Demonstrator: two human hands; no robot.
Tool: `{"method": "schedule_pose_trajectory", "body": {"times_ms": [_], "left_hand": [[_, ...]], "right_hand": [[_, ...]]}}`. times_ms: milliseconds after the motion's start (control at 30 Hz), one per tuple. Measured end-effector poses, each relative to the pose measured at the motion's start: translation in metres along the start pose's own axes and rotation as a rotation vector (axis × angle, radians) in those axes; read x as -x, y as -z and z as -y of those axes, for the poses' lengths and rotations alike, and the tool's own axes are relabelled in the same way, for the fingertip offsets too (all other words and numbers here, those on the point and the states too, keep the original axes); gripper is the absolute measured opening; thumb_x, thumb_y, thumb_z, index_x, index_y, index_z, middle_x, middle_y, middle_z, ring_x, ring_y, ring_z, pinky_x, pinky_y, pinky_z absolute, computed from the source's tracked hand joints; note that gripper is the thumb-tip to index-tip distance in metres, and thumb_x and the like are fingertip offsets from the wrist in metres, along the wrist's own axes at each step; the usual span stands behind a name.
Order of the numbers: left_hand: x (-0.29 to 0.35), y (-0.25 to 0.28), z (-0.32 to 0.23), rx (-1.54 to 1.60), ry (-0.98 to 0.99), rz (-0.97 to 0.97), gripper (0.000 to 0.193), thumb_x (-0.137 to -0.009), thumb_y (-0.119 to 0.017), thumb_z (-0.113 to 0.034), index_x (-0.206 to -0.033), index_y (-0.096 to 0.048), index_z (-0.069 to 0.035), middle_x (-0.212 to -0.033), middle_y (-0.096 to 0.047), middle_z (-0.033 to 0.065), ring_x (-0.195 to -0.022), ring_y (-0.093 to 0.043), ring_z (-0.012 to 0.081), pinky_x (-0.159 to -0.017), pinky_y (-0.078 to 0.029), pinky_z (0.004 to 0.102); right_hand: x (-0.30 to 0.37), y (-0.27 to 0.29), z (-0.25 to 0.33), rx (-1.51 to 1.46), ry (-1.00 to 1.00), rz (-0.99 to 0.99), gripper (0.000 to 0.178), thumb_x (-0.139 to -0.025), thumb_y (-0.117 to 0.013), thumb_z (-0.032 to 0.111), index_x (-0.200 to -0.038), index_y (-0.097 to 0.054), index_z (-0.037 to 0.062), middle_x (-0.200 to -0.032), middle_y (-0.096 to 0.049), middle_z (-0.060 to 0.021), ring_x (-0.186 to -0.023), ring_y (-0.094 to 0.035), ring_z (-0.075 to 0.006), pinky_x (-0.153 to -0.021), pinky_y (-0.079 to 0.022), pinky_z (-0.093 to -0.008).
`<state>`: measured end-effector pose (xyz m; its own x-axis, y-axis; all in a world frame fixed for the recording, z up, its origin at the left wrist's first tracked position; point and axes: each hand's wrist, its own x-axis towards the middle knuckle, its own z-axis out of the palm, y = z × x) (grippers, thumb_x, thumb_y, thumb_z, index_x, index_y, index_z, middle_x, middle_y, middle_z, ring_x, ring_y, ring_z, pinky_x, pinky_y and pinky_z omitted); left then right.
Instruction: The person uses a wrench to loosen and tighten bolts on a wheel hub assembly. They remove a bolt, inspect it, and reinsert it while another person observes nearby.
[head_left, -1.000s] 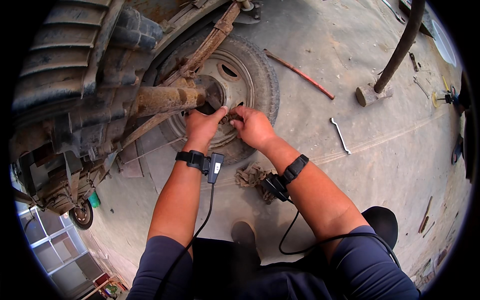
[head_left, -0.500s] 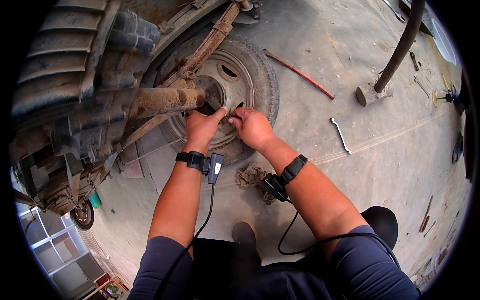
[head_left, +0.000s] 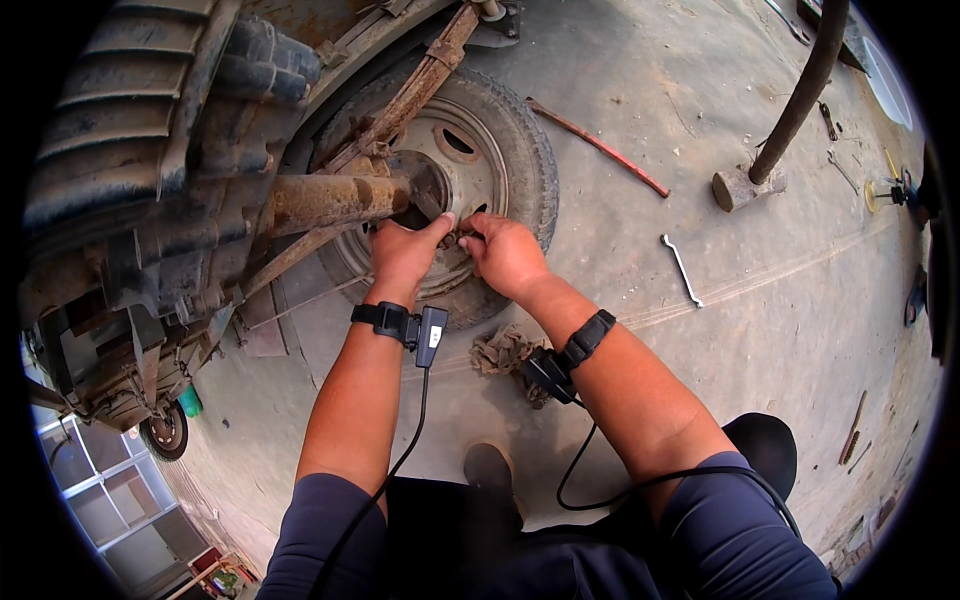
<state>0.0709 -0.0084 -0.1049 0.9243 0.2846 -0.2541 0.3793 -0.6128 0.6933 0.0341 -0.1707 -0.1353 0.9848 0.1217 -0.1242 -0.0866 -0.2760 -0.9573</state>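
Note:
Both hands work close together at the inner side of a wheel, beside the hub at the end of a rusty axle. My left hand curls around a part below the axle end; its thumb points up and its fingertips are hidden. Just to the right, my right hand pinches with thumb and forefinger, and what lies between them is too small to name. A small metal fitting shows in the gap between the two hands.
On the concrete lie a red bar, a ring spanner and a crumpled rag. A long-handled mallet stands at the upper right. The vehicle's underside fills the upper left. A person's hand is at the right rim.
My right fingers have shifted very slightly at the fitting, which shows a little more between the hands. My left hand stays where it was.

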Motion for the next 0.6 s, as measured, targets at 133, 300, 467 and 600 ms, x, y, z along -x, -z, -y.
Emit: {"method": "schedule_pose_trajectory", "body": {"times_ms": [133, 300, 467, 600], "left_hand": [[0.0, 0.001, 0.001, -0.009, -0.023, 0.006, 0.048, -0.077, -0.084, -0.026, -0.108, -0.07, 0.008, -0.106, -0.072, 0.0129, -0.092, -0.069, 0.0195, -0.078, -0.052, 0.0339], [0.005, 0.004, -0.012, 0.016, -0.009, 0.049, 0.049, -0.078, -0.084, -0.026, -0.11, -0.069, 0.008, -0.108, -0.072, 0.0137, -0.093, -0.069, 0.0196, -0.079, -0.052, 0.0338], [-0.003, -0.001, 0.007, -0.012, -0.02, -0.012, 0.052, -0.078, -0.085, -0.027, -0.112, -0.067, 0.008, -0.11, -0.071, 0.0147, -0.095, -0.069, 0.0211, -0.08, -0.052, 0.035], [-0.004, -0.002, 0.009, 0.004, -0.02, -0.001, 0.054, -0.078, -0.085, -0.028, -0.113, -0.066, 0.008, -0.11, -0.071, 0.0149, -0.096, -0.068, 0.0219, -0.079, -0.053, 0.0357]], "right_hand": [[0.0, -0.001, 0.001, 0.007, 0.001, 0.0, 0.019, -0.088, -0.066, 0.015, -0.102, -0.068, 0.002, -0.103, -0.068, -0.0184, -0.098, -0.064, -0.0389, -0.086, -0.052, -0.0446], [-0.001, 0.0, 0.0, 0.001, -0.006, -0.006, 0.019, -0.088, -0.066, 0.015, -0.1, -0.068, 0.0013, -0.102, -0.068, -0.0186, -0.097, -0.064, -0.039, -0.086, -0.052, -0.0446], [-0.001, 0.001, 0.004, 0.024, 0.008, 0.005, 0.018, -0.088, -0.066, 0.016, -0.098, -0.067, 0.001, -0.101, -0.068, -0.0191, -0.096, -0.063, -0.0397, -0.085, -0.051, -0.0452], [0.0, 0.003, 0.006, 0.035, -0.003, 0.012, 0.017, -0.089, -0.065, 0.017, -0.095, -0.067, 0.0006, -0.099, -0.067, -0.0196, -0.094, -0.063, -0.0403, -0.083, -0.051, -0.0457]]}}
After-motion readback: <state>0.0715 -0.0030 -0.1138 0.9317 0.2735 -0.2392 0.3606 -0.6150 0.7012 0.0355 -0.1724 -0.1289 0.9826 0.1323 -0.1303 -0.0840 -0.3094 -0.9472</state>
